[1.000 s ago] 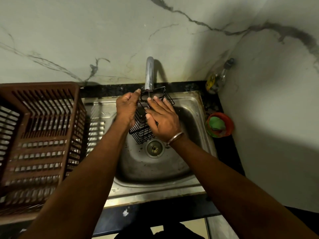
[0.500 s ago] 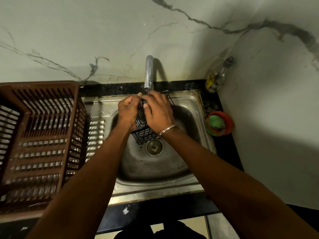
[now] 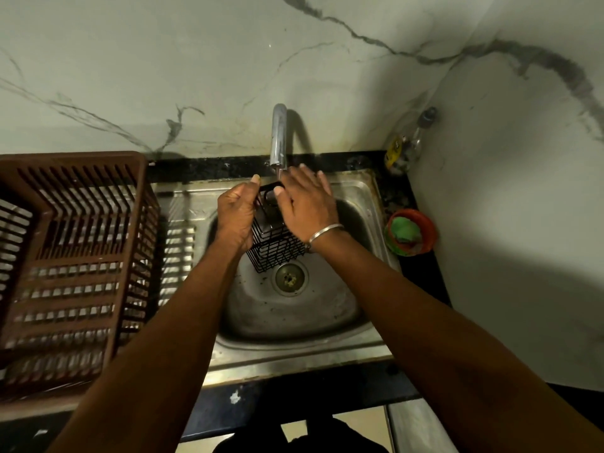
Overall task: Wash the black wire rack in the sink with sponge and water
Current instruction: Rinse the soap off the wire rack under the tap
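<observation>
Black wire rack [image 3: 277, 248] is held tilted over the sink [image 3: 294, 354] basin, its lower end just above the drain [image 3: 289, 277] and its top under the faucet [image 3: 278, 138]. L hand [image 3: 237, 217] grips the rack's left side, fingers curled round the wires, thumb [image 3: 255, 179] pointing far. R hand [image 3: 305, 204] lies across the rack's top right w/ fingers [image 3: 313, 178] nearly straight and slightly apart, thumb on the rim. Can't tell if anything is under the palm. Brown basket [image 3: 72, 256] sits left of the sink, orange bowl [image 3: 425, 230] right.

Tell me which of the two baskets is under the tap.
The black wire rack, held in the left hand over the sink; the brown plastic crate stands to the left, clear of the tap.
</observation>
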Tool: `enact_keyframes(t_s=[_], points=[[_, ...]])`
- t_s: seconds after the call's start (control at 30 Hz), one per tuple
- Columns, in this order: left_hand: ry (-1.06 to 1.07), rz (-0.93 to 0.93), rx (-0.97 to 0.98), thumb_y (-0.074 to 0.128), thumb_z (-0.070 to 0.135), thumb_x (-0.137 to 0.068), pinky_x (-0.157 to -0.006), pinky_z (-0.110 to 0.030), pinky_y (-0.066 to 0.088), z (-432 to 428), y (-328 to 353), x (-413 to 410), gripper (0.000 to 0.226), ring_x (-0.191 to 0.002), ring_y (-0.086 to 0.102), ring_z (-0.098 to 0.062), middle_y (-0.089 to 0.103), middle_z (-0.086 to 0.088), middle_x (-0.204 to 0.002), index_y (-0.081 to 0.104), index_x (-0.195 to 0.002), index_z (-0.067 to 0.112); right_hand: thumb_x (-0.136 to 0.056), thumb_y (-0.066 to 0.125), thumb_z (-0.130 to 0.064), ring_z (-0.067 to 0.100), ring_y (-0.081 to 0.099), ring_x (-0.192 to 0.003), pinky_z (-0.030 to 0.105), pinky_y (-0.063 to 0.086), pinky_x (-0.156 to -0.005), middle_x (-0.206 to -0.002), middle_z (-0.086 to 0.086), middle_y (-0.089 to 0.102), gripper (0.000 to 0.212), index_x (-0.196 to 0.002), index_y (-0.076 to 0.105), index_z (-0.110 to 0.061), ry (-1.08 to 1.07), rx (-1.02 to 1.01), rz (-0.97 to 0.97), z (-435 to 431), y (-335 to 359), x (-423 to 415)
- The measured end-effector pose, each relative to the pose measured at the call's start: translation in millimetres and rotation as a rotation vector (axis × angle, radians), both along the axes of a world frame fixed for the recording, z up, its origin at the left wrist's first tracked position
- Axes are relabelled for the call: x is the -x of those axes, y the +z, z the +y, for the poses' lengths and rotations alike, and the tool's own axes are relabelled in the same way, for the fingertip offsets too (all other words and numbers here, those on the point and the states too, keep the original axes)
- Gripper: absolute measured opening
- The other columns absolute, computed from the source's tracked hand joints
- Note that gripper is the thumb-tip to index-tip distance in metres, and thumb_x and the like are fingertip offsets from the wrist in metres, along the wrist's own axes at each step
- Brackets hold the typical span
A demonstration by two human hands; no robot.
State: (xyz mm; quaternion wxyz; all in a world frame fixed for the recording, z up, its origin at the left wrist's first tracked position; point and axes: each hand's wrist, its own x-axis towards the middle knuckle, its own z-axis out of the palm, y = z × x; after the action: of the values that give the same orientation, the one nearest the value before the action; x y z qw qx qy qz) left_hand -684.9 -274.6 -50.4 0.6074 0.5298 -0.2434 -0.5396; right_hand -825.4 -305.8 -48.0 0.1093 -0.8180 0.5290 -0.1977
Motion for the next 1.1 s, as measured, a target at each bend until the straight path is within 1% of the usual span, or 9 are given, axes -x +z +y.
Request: enact_keyframes(t_s=[0.2, 0.3, 0.43, 0.5, 0.57, 0.73, 0.87, 0.97, 1.1], points=[[0.032, 0.045, -0.016, 0.063, 0.011, -0.106, -0.063, -0.034, 0.064, 6, 0, -7, 0.022, -0.062, 0.072, -0.017, 0.075, -0.004, -0.07, 0.069, -0.085, 0.006, -0.094, 0.068, -0.051, 0.024, 0.049, -0.105, 0.037, 0.042, -0.086, -0.106, -0.002, 0.055, 0.034, -0.115, 0.07, -0.025, 0.019, -0.269, -0.096, -31, 13, 6], [0.003, 0.059, -0.038, 0.063, 0.01, -0.105, -0.075, -0.041, 0.065, 7, 2, -14, 0.02, -0.07, 0.074, -0.022, 0.078, -0.008, -0.078, 0.073, -0.089, 0.004, -0.088, 0.079, -0.048, 0.02, 0.058, -0.1, 0.038, 0.049, -0.09, -0.099, -0.008, 0.065, 0.021, -0.101, 0.073, -0.033, 0.066, -0.329, -0.213, -39, 11, 9], [-0.226, -0.559, -0.03, 0.061, 0.03, -0.108, -0.082, -0.043, 0.055, -8, 2, -31, 0.036, -0.077, 0.068, -0.028, 0.074, -0.011, -0.084, 0.073, -0.087, 0.002, -0.094, 0.077, -0.032, 0.007, 0.066, -0.079, 0.03, 0.053, -0.076, -0.084, -0.01, 0.072, 0.004, -0.091, 0.077, -0.029, 0.121, -0.366, -0.254, -41, 12, 6], [-0.374, -0.828, -0.021, 0.059, 0.039, -0.109, -0.078, -0.039, 0.057, -15, 8, -33, 0.034, -0.077, 0.073, -0.026, 0.076, -0.006, -0.082, 0.073, -0.083, 0.022, -0.1, 0.071, -0.032, 0.007, 0.059, -0.065, 0.027, 0.043, -0.064, -0.07, -0.01, 0.063, 0.026, -0.074, 0.069, -0.029, 0.112, -0.349, -0.199, -41, 13, 1], [-0.372, -0.853, -0.04, 0.06, 0.039, -0.109, -0.074, -0.035, 0.055, -17, 9, -32, 0.032, -0.071, 0.068, -0.019, 0.071, 0.0, -0.076, 0.069, -0.08, 0.03, -0.104, 0.065, -0.031, 0.01, 0.057, -0.064, 0.028, 0.042, -0.064, -0.068, -0.006, 0.06, 0.036, -0.068, 0.061, -0.028, 0.067, -0.381, -0.179, -44, 15, -5], [-0.235, -0.721, -0.153, 0.061, 0.042, -0.107, -0.07, -0.035, 0.044, -17, -14, -38, 0.041, -0.062, 0.049, -0.016, 0.061, -0.004, -0.069, 0.066, -0.078, 0.015, -0.106, 0.054, -0.035, 0.025, 0.066, -0.095, 0.041, 0.058, -0.084, -0.1, 0.006, 0.07, 0.024, -0.099, 0.072, -0.022, -0.065, -0.274, -0.057, -37, 18, -22], [-0.219, -0.643, -0.185, 0.058, 0.067, -0.091, -0.084, -0.055, 0.059, -22, -41, -49, 0.047, -0.079, 0.071, -0.038, 0.078, -0.011, -0.084, 0.074, -0.086, 0.023, -0.102, 0.057, -0.047, 0.032, 0.052, -0.128, 0.046, 0.049, -0.104, -0.149, 0.004, 0.053, 0.044, -0.14, 0.06, -0.025, 0.101, -0.194, 0.13, -24, 12, -23], [-0.162, -0.637, -0.196, 0.061, 0.054, -0.099, -0.089, -0.055, 0.061, -22, -26, -46, 0.041, -0.082, 0.074, -0.033, 0.078, -0.011, -0.086, 0.076, -0.09, 0.017, -0.107, 0.05, -0.041, 0.033, 0.055, -0.13, 0.044, 0.054, -0.096, -0.158, 0.009, 0.044, 0.046, -0.147, 0.053, -0.018, -0.002, -0.119, 0.019, -21, 4, -21], [-0.109, -0.633, -0.207, 0.061, 0.046, -0.102, -0.081, -0.047, 0.058, -24, -23, -46, 0.041, -0.073, 0.063, -0.021, 0.076, -0.013, -0.084, 0.074, -0.089, 0.01, -0.109, 0.047, -0.037, 0.029, 0.066, -0.112, 0.037, 0.055, -0.087, -0.14, 0.01, 0.063, 0.04, -0.145, 0.059, -0.022, -0.187, -0.238, -0.383, -15, 1, -23]])
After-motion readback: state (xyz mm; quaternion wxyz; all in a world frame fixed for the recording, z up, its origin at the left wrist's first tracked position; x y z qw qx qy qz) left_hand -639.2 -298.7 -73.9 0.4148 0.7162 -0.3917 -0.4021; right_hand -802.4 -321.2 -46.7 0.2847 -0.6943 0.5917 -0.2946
